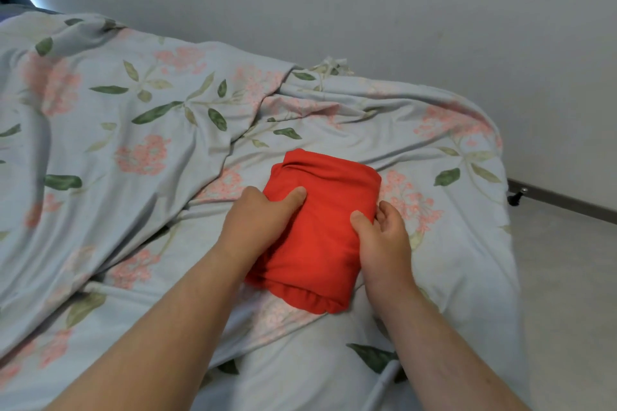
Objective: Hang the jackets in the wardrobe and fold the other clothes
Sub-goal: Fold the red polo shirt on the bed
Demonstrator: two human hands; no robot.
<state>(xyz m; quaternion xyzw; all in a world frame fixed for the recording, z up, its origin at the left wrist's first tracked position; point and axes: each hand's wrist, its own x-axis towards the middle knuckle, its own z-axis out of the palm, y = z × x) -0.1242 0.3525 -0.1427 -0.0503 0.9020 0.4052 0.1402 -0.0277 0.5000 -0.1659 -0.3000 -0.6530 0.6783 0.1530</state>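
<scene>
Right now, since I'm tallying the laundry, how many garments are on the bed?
1: a folded red fabric garment lies on the pale-blue floral duvet, held between the left hand and the right hand. Others may lie out of frame or under the duvet's folds.

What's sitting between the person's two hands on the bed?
A folded red garment lies between the left hand and the right hand, both gripping its sides on the floral bedcover. The head view shows it.

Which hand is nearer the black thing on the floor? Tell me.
Right. The right hand grips the right edge of the red garment, towards the black thing; the left hand grips its left edge, farther off.
</scene>
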